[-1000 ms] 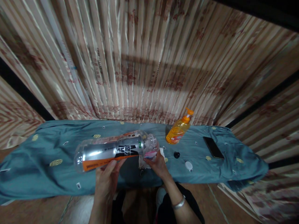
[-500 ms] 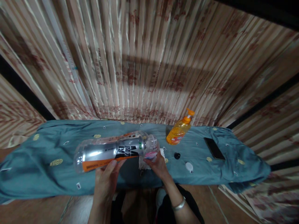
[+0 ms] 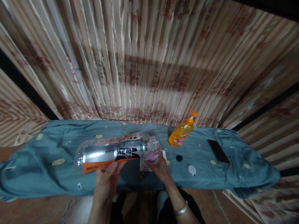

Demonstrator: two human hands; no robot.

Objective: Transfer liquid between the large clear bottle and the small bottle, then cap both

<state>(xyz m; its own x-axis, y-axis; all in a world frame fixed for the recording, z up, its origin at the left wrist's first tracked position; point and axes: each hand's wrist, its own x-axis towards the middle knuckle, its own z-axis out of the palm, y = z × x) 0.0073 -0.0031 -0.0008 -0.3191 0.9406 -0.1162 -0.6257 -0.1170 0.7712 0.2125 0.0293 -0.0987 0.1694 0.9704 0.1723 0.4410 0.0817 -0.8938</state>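
A large clear plastic drink bottle (image 3: 105, 152) with a silver, black and orange label lies on its side in the air over the cloth. My left hand (image 3: 107, 177) grips it from below, near the middle. Its neck points right, toward a small clear plastic bottle (image 3: 153, 149) with pink on it. My right hand (image 3: 160, 166) is closed around that small bottle; the two bottles overlap, and I cannot tell whether their mouths touch. Partly hidden beneath the right hand is a white tissue (image 3: 143, 166).
An orange pump bottle (image 3: 181, 133) stands behind and to the right. A black cap (image 3: 179, 158), a white round lid (image 3: 192, 170) and a black phone (image 3: 218, 151) rest on the green cloth (image 3: 70, 180). Pleated curtains (image 3: 144, 62) hang behind.
The view has shifted a little, so the things on the right appear slightly farther right. Both hands keep their holds, with the two bottles in nearly the same position.
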